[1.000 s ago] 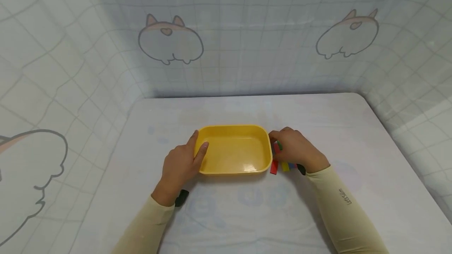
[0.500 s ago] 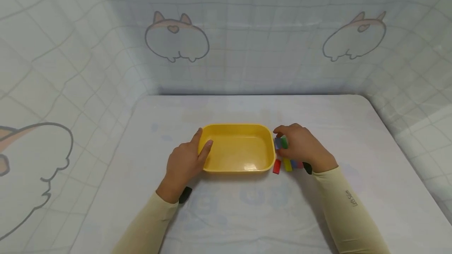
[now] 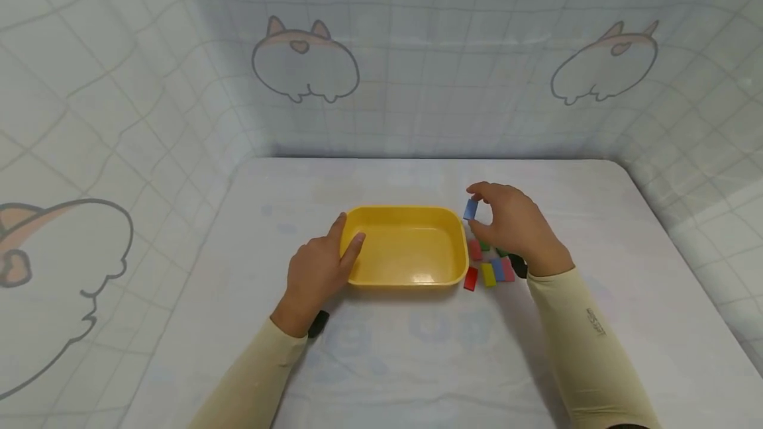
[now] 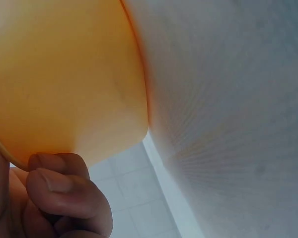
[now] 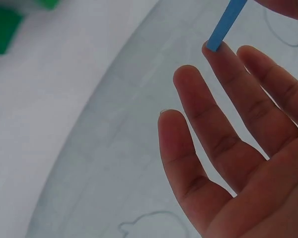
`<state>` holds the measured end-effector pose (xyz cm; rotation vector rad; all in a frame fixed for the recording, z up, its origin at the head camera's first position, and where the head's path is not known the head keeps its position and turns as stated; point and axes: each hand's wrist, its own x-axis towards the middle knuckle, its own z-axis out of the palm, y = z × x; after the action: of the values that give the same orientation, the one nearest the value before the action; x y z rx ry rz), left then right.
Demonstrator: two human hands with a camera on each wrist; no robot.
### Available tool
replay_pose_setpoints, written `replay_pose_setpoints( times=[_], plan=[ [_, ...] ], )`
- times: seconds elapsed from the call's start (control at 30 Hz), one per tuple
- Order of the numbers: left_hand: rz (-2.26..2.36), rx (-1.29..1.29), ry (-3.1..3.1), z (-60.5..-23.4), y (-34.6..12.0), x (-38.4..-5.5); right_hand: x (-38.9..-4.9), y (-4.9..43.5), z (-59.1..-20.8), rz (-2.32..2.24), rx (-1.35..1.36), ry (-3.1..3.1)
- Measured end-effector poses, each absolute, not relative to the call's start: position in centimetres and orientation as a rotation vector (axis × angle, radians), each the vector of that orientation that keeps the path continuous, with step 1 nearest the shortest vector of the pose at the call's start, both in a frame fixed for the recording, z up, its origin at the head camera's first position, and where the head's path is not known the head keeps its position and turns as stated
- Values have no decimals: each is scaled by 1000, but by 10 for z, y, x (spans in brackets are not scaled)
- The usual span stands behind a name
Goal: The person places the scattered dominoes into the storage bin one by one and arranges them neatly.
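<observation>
A shallow yellow plastic tray (image 3: 405,253) sits in the middle of the table in the head view. My left hand (image 3: 314,267) grips its left end, thumb over the rim; the left wrist view shows curled fingers (image 4: 72,191) against the tray's outer wall. My right hand (image 3: 515,224) pinches a small flat blue block (image 3: 471,208) between thumb and fingertips, just off the tray's upper right corner. In the right wrist view this blue block (image 5: 226,25) appears edge-on at a fingertip, and the other fingers are spread.
Beside the tray's right end lie several small blocks: a red block (image 3: 471,279), a yellow block (image 3: 489,275), another blue block (image 3: 497,269) and a pink one (image 3: 508,269). Green ones are partly hidden under my right hand. Grid-patterned cloth walls surround the white table (image 3: 417,363).
My right hand has taken the blue block from among the blocks and moved it up and away from them. My left hand keeps its grip on the tray. The head view has shifted slightly.
</observation>
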<state>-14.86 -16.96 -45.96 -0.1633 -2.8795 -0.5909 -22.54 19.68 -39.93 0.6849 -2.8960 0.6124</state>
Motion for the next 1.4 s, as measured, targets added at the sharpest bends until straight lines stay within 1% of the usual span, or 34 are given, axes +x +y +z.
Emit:
replay_pose_setpoints(
  times=[0.23, 0.7, 0.87, 1.03, 1.27, 1.4],
  plan=[
    [-580, -151, -2902, -464, -164, -155, -231, 165, -384, 610, 867, -2866],
    [-591, -93, -2958, -464, -150, -168, -252, 92, -376, 528, 1203, -2906],
    [-592, -140, -2888, -467, -150, -167, -256, 67, -383, 544, 1304, -2915],
    [-577, -202, -2820, -469, -150, -165, -259, 44, -393, 449, 1352, -2979],
    [-568, -161, -2870, -467, -150, -163, -260, 20, -404, 349, 1380, -3047],
    [-575, -180, -2876, -467, -151, -163, -261, 12, -411, 329, 1410, -3045]
  ],
)
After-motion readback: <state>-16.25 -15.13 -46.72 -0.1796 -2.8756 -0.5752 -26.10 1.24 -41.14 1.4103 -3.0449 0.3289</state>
